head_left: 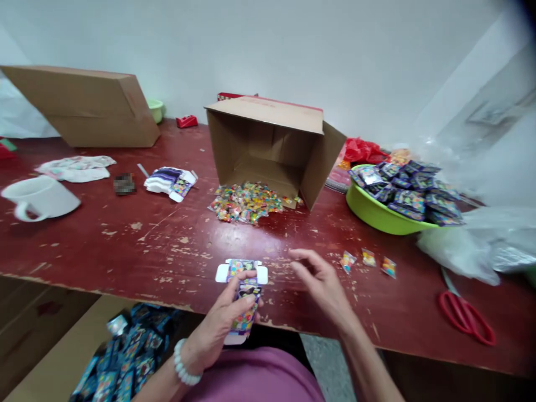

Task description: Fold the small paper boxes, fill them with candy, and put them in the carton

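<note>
My left hand is closed around a small colourful folded carton with white flaps, held at the near edge of the red table. My right hand hovers just right of it with fingers spread and nothing in them. Three small candy packets lie on the table to the right of that hand. A pile of loose colourful packets spills from a tipped cardboard box further back.
A green basin heaped with dark small boxes stands at right, beside clear plastic bags and red scissors. A white mug, flat cartons and another cardboard box lie at left. A box of filled cartons sits below the table.
</note>
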Available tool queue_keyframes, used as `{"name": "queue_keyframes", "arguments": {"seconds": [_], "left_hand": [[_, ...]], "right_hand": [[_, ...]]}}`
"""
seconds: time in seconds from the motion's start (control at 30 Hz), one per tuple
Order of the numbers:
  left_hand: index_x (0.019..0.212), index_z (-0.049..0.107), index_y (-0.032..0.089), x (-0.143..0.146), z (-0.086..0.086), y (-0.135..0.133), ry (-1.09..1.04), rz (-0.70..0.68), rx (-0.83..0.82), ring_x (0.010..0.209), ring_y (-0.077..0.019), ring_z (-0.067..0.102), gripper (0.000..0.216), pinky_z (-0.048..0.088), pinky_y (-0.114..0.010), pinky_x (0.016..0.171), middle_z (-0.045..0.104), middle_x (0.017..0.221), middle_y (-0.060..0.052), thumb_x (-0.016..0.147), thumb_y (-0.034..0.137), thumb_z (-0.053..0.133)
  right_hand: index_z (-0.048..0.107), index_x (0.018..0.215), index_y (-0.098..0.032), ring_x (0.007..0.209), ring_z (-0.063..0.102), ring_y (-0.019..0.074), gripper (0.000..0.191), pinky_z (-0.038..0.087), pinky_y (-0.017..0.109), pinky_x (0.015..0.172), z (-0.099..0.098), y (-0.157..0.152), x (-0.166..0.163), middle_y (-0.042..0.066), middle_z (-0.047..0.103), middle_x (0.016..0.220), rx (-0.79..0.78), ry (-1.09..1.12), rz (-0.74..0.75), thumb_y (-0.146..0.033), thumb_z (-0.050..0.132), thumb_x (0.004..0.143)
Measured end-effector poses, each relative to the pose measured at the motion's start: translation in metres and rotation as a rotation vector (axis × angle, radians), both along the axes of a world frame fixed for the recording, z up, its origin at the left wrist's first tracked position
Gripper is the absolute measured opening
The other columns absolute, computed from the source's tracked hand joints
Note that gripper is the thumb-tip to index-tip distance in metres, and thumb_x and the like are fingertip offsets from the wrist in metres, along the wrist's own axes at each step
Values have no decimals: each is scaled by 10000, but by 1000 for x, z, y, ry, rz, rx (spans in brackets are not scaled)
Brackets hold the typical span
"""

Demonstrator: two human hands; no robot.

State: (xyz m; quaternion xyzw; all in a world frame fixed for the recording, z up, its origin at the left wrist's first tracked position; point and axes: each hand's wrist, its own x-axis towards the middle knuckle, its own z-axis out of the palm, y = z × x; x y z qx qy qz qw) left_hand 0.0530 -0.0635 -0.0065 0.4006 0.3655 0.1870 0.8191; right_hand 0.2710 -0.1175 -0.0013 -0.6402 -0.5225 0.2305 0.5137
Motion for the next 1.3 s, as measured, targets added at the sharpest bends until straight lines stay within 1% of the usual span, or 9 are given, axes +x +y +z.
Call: {"name": "queue_keyframes", "arguments": {"seconds": [0.1, 0.33, 0.47, 0.53, 0.63, 0.7, 0.93, 1.1, 1.3], "left_hand": [[1330, 398, 260, 3, 0, 2, -29, -63, 58, 713, -136, 597, 518, 436, -237, 619, 607, 902, -23, 874, 381, 615], [1287, 492, 217, 11, 0, -4, -61, -51, 179, 722, -104, 508, 467, 440, -235, 673, 587, 975, -31, 880, 405, 624], [1332, 448, 234, 11, 1, -4, -69, -9, 106, 764, -119, 549, 512, 454, -243, 709, 615, 1046, -47, 875, 375, 631], [1324, 448, 255, 9, 2, 0, -42, 13, 38, 826, -141, 586, 499, 456, -246, 725, 633, 1078, -54, 870, 346, 632], [1299, 483, 271, 0, 3, 7, -8, -9, -21, 855, -157, 604, 451, 455, -246, 702, 645, 1137, -74, 879, 364, 618], [1282, 513, 270, -9, 1, 9, -21, -62, -35, 855, -157, 603, 436, 461, -259, 718, 631, 1198, -86, 874, 371, 632], [1157, 592, 228, -31, -2, 21, 28, -33, 59, 845, -176, 601, 442, 493, -294, 755, 656, 1008, -43, 757, 291, 770], [1205, 585, 215, -26, 9, 35, 20, 63, 148, 801, -153, 616, 510, 516, -270, 731, 665, 1027, -39, 740, 286, 784], [1042, 552, 207, -10, 7, 32, 17, 240, 141, 702, -165, 660, 417, 545, -264, 586, 686, 901, -24, 716, 280, 801]], "right_hand": [[661, 1116, -238, 1039, 600, 209, 208, 471, 337, 891, 6, -4, 7, 65, 653, 1111, 23, -86, 45, -287, 566, 938], [677, 1130, -284, 1157, 536, 219, 252, 427, 415, 1000, -8, 0, -57, 70, 600, 1227, 112, -127, 302, -201, 541, 935], [689, 1104, -271, 1186, 532, 218, 216, 430, 410, 1014, -8, 2, -46, 70, 601, 1248, 56, -133, 342, -244, 554, 938], [675, 1139, -261, 1177, 543, 220, 236, 440, 401, 1009, -9, 2, -15, 77, 603, 1255, 20, -171, 234, -291, 557, 936], [657, 1160, -208, 1109, 577, 253, 293, 436, 440, 995, -21, 0, 50, 115, 637, 1190, -26, -350, -218, -309, 526, 918], [668, 1141, -188, 1139, 551, 295, 314, 391, 475, 1020, -34, -4, 91, 140, 624, 1214, -209, -490, -473, -264, 549, 861], [697, 999, -162, 987, 607, 337, 305, 455, 473, 869, -69, -22, 146, 146, 672, 946, -358, -369, -570, -283, 654, 723], [640, 1041, -132, 677, 653, 245, 441, 518, 358, 596, -52, -19, 111, 92, 683, 783, -339, -82, -429, -479, 644, 768], [637, 1006, -194, 678, 632, 163, 400, 522, 262, 594, -12, -10, -14, 39, 681, 821, -106, 528, -58, -456, 772, 735]]}}
